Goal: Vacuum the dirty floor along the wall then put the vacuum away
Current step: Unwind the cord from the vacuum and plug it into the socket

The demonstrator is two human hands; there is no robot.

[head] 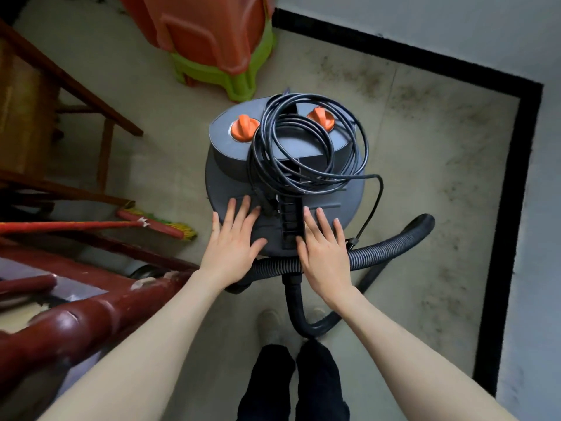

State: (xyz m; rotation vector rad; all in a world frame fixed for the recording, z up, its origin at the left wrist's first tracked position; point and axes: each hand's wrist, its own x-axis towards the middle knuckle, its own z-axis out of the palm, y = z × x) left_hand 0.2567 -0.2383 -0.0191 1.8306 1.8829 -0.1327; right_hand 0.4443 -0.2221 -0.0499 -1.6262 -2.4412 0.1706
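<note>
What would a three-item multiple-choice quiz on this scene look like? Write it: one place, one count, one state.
1. Where does the cord lie?
A. coiled on the vacuum
B. on the floor
C. on the stools

2. How many orange knobs does the vacuum have?
A. one
B. two
C. three

3. How are the hands?
A. fists
B. gripping the hose
C. flat on the vacuum

Key: 1 A, the coil rests on its top. 2 B, a left knob and a right knob. 3 C, left hand and right hand lie with fingers straight.

Left hand (232, 243), right hand (323, 249): flat, fingers (321, 221) straight.
</note>
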